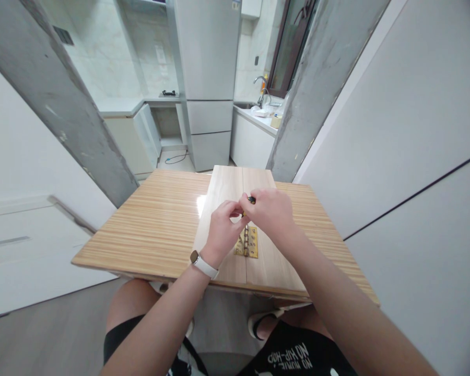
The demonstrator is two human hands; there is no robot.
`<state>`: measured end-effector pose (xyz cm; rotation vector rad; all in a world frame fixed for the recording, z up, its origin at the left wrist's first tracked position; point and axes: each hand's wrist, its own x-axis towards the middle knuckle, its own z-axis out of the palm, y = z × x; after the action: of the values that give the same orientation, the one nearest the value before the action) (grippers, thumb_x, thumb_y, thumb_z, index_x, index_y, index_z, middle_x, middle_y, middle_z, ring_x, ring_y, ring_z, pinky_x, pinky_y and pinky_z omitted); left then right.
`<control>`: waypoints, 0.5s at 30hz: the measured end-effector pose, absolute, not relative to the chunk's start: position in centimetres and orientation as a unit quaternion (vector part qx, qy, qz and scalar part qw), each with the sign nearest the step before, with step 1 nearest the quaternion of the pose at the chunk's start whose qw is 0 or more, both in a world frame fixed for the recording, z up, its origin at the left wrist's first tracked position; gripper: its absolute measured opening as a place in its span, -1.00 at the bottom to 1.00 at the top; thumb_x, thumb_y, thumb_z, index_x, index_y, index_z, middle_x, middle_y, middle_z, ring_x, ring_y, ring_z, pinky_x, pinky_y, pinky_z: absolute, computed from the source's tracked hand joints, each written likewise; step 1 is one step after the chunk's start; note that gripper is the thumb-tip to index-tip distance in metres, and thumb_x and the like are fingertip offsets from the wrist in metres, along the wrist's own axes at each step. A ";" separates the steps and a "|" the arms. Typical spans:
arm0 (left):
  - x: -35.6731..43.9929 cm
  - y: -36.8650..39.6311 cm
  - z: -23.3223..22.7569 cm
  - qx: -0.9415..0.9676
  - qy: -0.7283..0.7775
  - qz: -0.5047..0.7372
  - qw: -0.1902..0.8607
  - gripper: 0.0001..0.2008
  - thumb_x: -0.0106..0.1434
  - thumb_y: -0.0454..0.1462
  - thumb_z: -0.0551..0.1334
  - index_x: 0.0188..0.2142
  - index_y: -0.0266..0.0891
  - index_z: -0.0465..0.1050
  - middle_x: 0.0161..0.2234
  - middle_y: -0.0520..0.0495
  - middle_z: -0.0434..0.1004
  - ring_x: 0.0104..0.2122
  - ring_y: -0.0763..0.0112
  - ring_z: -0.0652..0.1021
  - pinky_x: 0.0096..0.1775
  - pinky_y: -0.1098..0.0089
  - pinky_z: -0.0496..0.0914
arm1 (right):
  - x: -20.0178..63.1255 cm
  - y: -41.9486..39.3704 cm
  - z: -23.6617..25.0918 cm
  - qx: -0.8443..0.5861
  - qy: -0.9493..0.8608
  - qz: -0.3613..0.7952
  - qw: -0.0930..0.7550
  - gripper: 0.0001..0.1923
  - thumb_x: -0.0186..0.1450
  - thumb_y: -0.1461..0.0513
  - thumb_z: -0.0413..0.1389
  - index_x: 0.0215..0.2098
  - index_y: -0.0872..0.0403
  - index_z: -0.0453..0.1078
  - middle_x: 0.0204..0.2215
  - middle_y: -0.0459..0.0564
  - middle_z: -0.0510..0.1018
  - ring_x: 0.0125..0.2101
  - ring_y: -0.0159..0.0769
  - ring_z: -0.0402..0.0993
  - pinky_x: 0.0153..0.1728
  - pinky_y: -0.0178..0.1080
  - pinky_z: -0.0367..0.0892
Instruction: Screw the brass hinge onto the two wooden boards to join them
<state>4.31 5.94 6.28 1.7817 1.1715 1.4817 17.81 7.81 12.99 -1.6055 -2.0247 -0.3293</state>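
Two pale wooden boards (227,193) lie side by side on a striped wooden table (156,230). A brass hinge (248,244) sits across the seam between them, near the front. My right hand (272,211) is closed on a small tool with a dark tip (251,199), held just above the hinge. My left hand (224,224), with a white watch on the wrist, pinches something small at the top of the hinge; the object itself is hidden by the fingers. Both hands touch each other over the seam.
Grey concrete pillars (74,115) stand left and right behind the table. A white fridge (207,78), counter and sink (260,99) lie beyond. A white wall (407,156) runs close along the table's right side. My knees are under the front edge.
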 end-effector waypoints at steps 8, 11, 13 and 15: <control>3.4 6.6 6.4 0.691 0.418 0.518 0.281 -0.93 0.36 -0.28 0.35 -0.19 -0.22 0.60 -0.19 -0.08 0.67 -0.20 0.32 0.61 -0.13 0.34 0.47 | 19.7 7.5 16.5 -0.475 -0.839 0.082 0.255 -0.80 0.33 0.07 0.31 -0.17 0.00 0.56 -0.25 0.08 0.62 -0.40 -0.19 0.46 -0.34 -0.15 0.22; 2.8 7.0 6.3 0.694 0.417 0.492 0.320 -0.88 0.37 -0.28 0.34 -0.12 -0.19 0.62 -0.12 -0.08 0.70 -0.14 0.28 0.63 -0.12 0.33 0.46 | 20.3 7.5 18.0 -0.401 -0.879 0.138 0.217 -0.81 0.40 0.30 0.17 -0.04 0.01 0.54 -0.07 0.06 0.61 -0.33 -0.28 0.51 -0.24 -0.19 0.31; 2.5 7.2 6.3 0.693 0.422 0.479 0.334 -0.85 0.36 -0.27 0.33 -0.09 -0.19 0.63 -0.08 -0.09 0.70 -0.09 0.25 0.63 -0.10 0.32 0.46 | 20.3 7.5 18.5 -0.387 -0.894 0.128 0.183 -0.76 0.40 0.39 0.08 -0.12 0.06 0.57 -0.12 0.05 0.62 -0.27 -0.28 0.52 -0.20 -0.22 0.31; 2.3 7.4 6.3 0.697 0.425 0.465 0.341 -0.84 0.37 -0.27 0.33 -0.09 -0.18 0.65 -0.07 -0.09 0.70 -0.06 0.22 0.62 -0.09 0.30 0.46 | 20.1 7.5 18.8 -0.395 -0.898 0.105 0.163 -0.75 0.40 0.42 0.07 -0.19 0.09 0.59 -0.22 0.04 0.65 -0.24 -0.26 0.52 -0.19 -0.23 0.29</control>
<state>2.27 7.40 6.27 1.8144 1.1062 1.2097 20.12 7.54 18.76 -1.1254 -2.5619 0.2984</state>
